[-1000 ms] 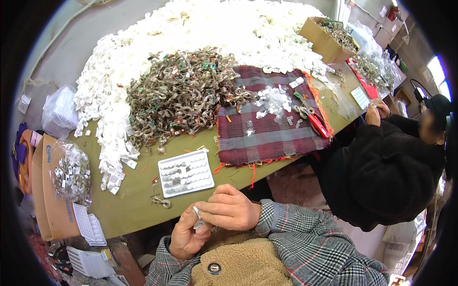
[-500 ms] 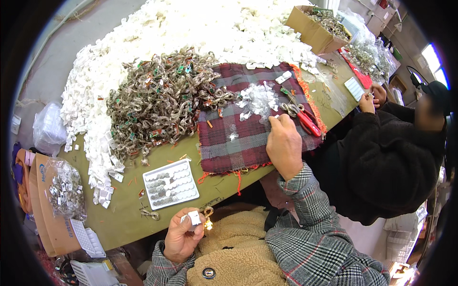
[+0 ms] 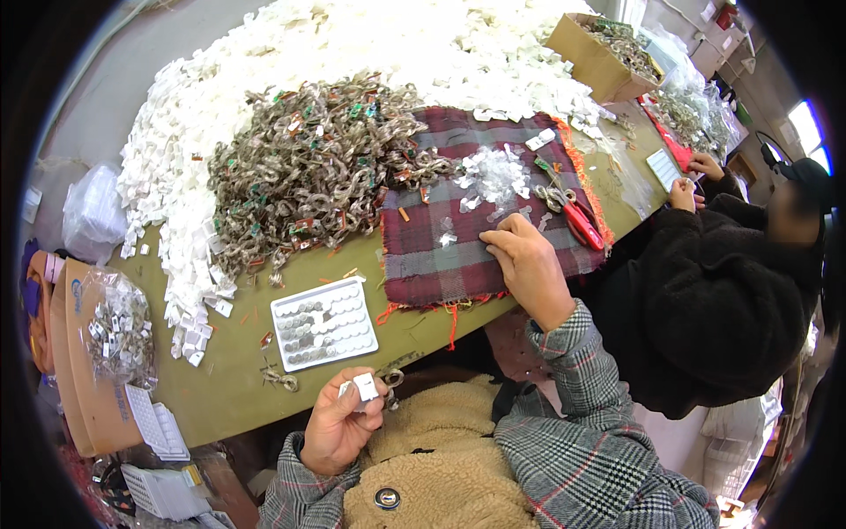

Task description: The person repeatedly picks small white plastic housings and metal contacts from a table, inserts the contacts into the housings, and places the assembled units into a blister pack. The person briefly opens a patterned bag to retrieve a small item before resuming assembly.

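Note:
My left hand (image 3: 337,430) is closed on a small white plastic case (image 3: 365,386), held in front of my body near the table's edge. A looped bundle of thin wire (image 3: 394,379) hangs beside its fingertips. Over the plaid cloth (image 3: 423,273), my right hand (image 3: 531,269) has its thumb and forefinger pinched together; whatever sits between them is too small to make out. Just beyond it lies a heap of small clear plastic pieces (image 3: 495,176). Red-handled pliers (image 3: 582,225) rest to the right of that heap. A white tray (image 3: 324,359) with round slots partly filled with grey discs lies nearer my left hand.
A large mound of coiled wires (image 3: 308,167) stands left of the cloth, with white plastic cases (image 3: 352,35) piled behind. Cardboard box (image 3: 595,62) sits far right. At right, a co-worker in dark clothes (image 3: 705,300) handles something by another tray (image 3: 663,169). A bag of parts (image 3: 119,339) is at left.
My right hand has drawn back from the clear pieces, a little toward me, with fingers pinched. My left hand keeps its hold on the white case. The view has shifted slightly.

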`<state>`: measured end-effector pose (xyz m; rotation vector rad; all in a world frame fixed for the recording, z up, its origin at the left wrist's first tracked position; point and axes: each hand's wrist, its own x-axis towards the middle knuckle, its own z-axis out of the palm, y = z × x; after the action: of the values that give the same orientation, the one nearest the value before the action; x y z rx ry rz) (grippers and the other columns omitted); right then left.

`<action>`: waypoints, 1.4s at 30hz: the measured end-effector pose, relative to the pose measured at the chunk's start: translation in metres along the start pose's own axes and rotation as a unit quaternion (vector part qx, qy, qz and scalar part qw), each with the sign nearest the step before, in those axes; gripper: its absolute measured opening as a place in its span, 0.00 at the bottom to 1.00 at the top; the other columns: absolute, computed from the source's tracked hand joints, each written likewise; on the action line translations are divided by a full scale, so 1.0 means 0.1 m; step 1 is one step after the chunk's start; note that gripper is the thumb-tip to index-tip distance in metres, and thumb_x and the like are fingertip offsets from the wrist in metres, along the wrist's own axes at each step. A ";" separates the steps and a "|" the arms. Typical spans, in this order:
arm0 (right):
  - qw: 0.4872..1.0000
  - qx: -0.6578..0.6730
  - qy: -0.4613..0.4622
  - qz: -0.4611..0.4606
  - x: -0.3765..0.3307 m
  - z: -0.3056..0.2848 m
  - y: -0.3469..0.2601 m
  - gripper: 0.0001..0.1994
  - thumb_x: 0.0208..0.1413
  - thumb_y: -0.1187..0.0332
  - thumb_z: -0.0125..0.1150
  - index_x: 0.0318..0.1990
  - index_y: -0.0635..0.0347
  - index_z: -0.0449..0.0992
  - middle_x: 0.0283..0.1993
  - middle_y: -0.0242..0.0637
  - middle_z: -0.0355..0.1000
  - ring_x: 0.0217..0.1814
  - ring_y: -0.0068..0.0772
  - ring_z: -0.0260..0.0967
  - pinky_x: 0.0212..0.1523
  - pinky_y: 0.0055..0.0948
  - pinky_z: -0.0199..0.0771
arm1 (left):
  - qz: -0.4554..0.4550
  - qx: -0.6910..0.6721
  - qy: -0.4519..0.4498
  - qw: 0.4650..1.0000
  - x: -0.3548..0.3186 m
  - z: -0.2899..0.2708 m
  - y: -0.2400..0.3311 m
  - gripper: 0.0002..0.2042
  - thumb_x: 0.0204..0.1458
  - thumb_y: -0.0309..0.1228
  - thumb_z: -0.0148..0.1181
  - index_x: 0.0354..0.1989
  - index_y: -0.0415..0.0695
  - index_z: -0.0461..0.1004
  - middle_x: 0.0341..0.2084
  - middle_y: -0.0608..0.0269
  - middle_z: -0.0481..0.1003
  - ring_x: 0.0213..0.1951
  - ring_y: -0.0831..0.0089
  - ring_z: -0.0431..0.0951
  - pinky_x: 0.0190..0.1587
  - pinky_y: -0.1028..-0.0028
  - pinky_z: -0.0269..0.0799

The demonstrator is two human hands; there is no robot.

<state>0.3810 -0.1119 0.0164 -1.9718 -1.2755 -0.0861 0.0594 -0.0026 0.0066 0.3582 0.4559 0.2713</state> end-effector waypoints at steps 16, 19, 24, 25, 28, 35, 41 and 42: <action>0.910 0.300 -0.235 -0.163 -0.47 0.49 -1.49 0.21 0.47 0.84 0.59 0.51 0.64 0.76 0.39 0.41 0.72 0.38 0.42 0.76 0.38 0.33 0.79 | 0.101 0.027 -0.057 0.993 -0.28 -0.08 0.03 0.13 0.65 0.26 0.53 0.55 0.35 0.70 0.36 0.55 0.77 0.34 0.71 0.78 0.39 0.73 0.78; 0.906 0.297 -0.222 -0.205 -0.45 0.57 -1.56 0.23 0.45 0.84 0.58 0.53 0.65 0.75 0.38 0.40 0.73 0.38 0.41 0.76 0.39 0.33 0.79 | 0.106 0.028 -0.020 0.994 -0.36 -0.10 0.04 0.12 0.65 0.27 0.53 0.53 0.35 0.71 0.34 0.57 0.77 0.32 0.72 0.78 0.38 0.74 0.78; 0.902 0.238 -0.246 -0.263 -0.37 0.58 -1.64 0.24 0.44 0.79 0.60 0.54 0.64 0.75 0.37 0.36 0.74 0.32 0.37 0.73 0.34 0.32 0.77 | 0.090 0.063 0.023 0.994 -0.40 -0.16 0.07 0.12 0.63 0.29 0.57 0.50 0.34 0.72 0.32 0.59 0.77 0.32 0.74 0.78 0.36 0.75 0.77; 0.901 0.221 -0.252 -0.274 -0.36 0.57 -1.66 0.24 0.44 0.78 0.60 0.54 0.63 0.75 0.37 0.35 0.74 0.31 0.36 0.72 0.32 0.32 0.76 | 0.091 0.076 0.033 0.992 -0.39 -0.16 0.07 0.12 0.63 0.29 0.57 0.50 0.34 0.72 0.32 0.59 0.77 0.31 0.74 0.78 0.36 0.75 0.77; 0.878 0.141 -0.308 -0.337 -0.33 0.52 -1.70 0.23 0.43 0.75 0.61 0.52 0.64 0.74 0.36 0.36 0.74 0.28 0.35 0.69 0.30 0.32 0.73 | 0.099 0.159 0.068 0.980 -0.38 -0.16 0.04 0.11 0.62 0.27 0.59 0.49 0.33 0.73 0.32 0.59 0.78 0.31 0.73 0.79 0.35 0.75 0.78; 0.917 0.283 -0.279 -0.044 -0.50 0.60 -1.69 0.07 0.55 0.79 0.62 0.40 0.65 0.73 0.35 0.46 0.72 0.35 0.48 0.75 0.36 0.36 0.76 | 0.114 0.080 0.068 0.988 -0.40 -0.15 0.04 0.10 0.62 0.26 0.59 0.49 0.34 0.74 0.31 0.59 0.79 0.30 0.75 0.79 0.33 0.76 0.78; 0.927 0.265 -0.261 -0.053 -0.56 0.59 -1.60 0.06 0.52 0.82 0.61 0.37 0.65 0.74 0.32 0.45 0.71 0.33 0.45 0.74 0.34 0.34 0.74 | 0.090 0.086 0.090 0.988 -0.36 -0.10 0.00 0.10 0.61 0.25 0.59 0.49 0.35 0.74 0.31 0.60 0.78 0.29 0.75 0.79 0.33 0.76 0.78; 0.927 0.260 -0.265 -0.057 -0.56 0.58 -1.60 0.06 0.52 0.82 0.61 0.37 0.65 0.74 0.32 0.46 0.71 0.33 0.49 0.73 0.35 0.36 0.74 | 0.096 0.086 0.090 0.988 -0.36 -0.09 -0.01 0.10 0.61 0.25 0.60 0.48 0.35 0.75 0.31 0.61 0.78 0.29 0.76 0.78 0.33 0.76 0.78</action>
<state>0.2052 -0.0848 0.0415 -1.4958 -1.5490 0.7045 0.0243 -0.0128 0.0125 0.5501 0.6252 0.4552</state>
